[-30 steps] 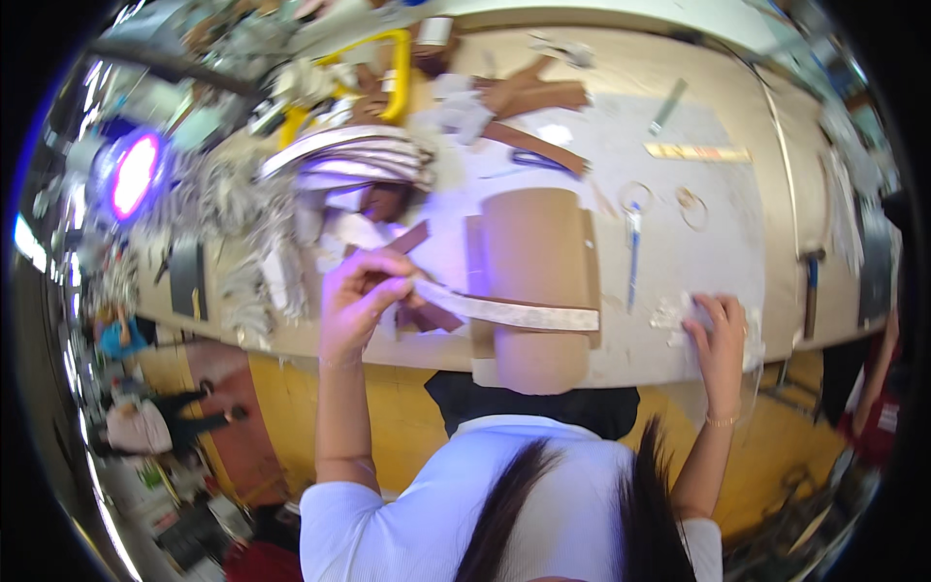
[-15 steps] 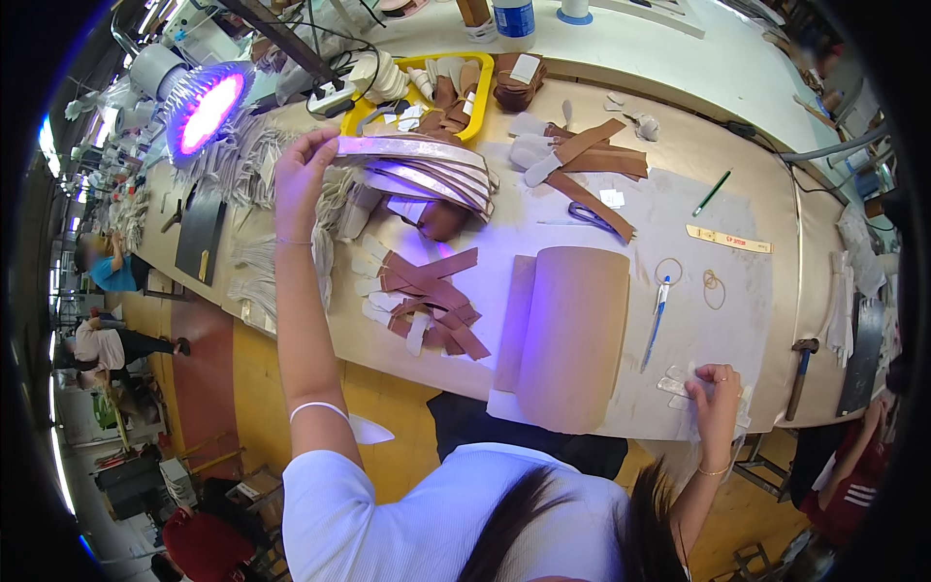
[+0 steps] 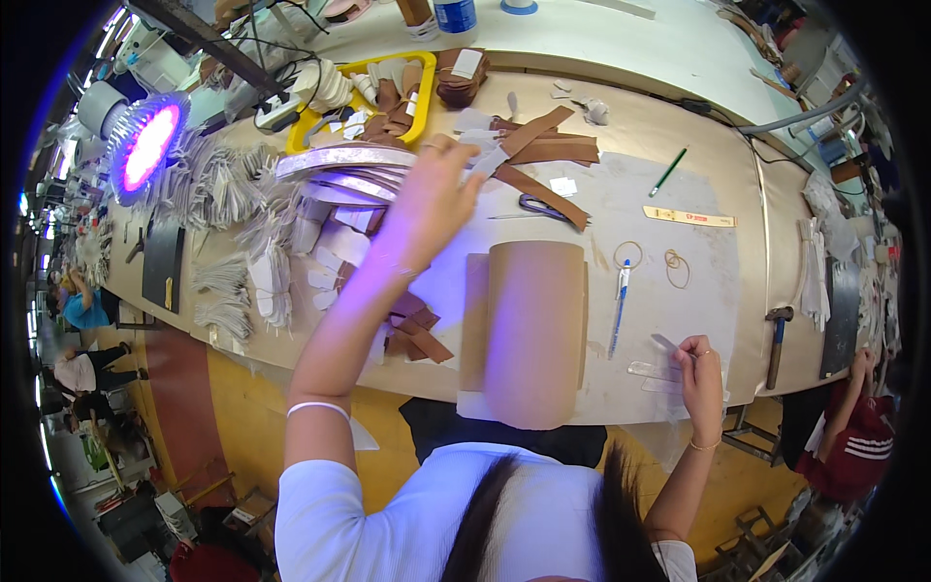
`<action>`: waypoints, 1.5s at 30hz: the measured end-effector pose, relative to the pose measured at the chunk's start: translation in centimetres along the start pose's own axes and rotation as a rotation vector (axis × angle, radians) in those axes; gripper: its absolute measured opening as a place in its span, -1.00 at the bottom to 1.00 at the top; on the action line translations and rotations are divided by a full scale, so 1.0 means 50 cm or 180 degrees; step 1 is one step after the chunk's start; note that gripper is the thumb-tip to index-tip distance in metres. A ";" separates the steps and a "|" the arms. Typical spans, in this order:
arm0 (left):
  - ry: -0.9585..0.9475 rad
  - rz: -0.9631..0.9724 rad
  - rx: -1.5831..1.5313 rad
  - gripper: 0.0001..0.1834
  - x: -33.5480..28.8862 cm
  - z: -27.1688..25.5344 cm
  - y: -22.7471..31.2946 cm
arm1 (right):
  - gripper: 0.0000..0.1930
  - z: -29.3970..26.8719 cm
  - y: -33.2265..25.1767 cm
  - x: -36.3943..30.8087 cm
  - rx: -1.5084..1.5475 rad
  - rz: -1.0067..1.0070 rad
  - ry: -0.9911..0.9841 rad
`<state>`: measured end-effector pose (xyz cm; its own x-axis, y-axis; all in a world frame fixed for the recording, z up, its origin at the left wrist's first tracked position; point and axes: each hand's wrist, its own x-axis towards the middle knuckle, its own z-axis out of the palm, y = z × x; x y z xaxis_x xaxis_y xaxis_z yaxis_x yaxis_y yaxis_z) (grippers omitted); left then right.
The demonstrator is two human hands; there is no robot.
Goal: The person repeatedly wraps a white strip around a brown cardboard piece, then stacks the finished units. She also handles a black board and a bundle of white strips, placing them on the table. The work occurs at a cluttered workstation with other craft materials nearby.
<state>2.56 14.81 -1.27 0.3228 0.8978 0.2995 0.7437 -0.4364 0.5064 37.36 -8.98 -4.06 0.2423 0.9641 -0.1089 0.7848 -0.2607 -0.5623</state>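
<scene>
My left hand (image 3: 433,209) reaches over the right end of a stack of curved, pale-faced strips (image 3: 344,157). Its fingers are apart, pointing towards brown strips with pale tips (image 3: 543,145); nothing shows between them. At the right, my right hand (image 3: 702,376) pinches a small thin greyish piece (image 3: 663,341) between thumb and fingers. Under that hand, clear flat pieces (image 3: 656,371) lie on the pale sheet. A tan curved block (image 3: 536,330) stands in front of me, between my arms. More short brown strips (image 3: 419,332) lie partly hidden behind my left forearm.
A lit purple lamp (image 3: 150,145) hangs at the left, near a yellow tray (image 3: 424,97) of parts. Scissors (image 3: 543,207), a pen (image 3: 621,301), rubber bands (image 3: 677,270), a ruler (image 3: 690,216) and a hammer (image 3: 777,344) lie on the table. Another person's sleeve (image 3: 858,436) is at the right.
My left hand has let go of the top strip's left end and moved right across the stack. My right hand has lifted a small thin piece. The view has shifted right.
</scene>
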 end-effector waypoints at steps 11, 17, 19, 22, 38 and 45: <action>-0.0297 -0.0691 0.1133 -0.73 0.073 0.160 -0.021 | -0.97 -0.040 0.013 -0.010 0.0037 -0.0014 0.0680; -0.0334 -0.0205 -0.0140 -0.79 0.075 0.052 0.079 | -0.84 -0.033 0.004 -0.004 0.0403 -0.0192 0.1183; -0.0489 -0.0375 -0.1326 -0.82 0.056 -0.020 0.147 | -0.82 -0.045 0.003 -0.006 0.0243 -0.0225 0.1077; -0.0998 -0.0518 -0.2339 -0.81 0.001 -0.107 0.197 | -0.82 -0.061 -0.022 -0.009 0.0350 -0.0356 0.1085; -0.1066 -0.2175 -0.4152 -0.69 -0.289 -0.057 0.127 | -0.88 0.004 -0.277 0.001 0.2084 -0.0519 -0.0707; -0.1038 -0.2160 -0.4422 -0.72 -0.306 -0.059 0.128 | -0.84 0.027 -0.367 0.021 0.1412 -0.0854 -0.1276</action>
<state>0.68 -1.89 -0.23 0.4096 0.8344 -0.3688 -0.2396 0.4884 0.8391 22.45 -3.11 5.02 -0.2278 0.9593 -0.1667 0.4578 -0.0455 -0.8879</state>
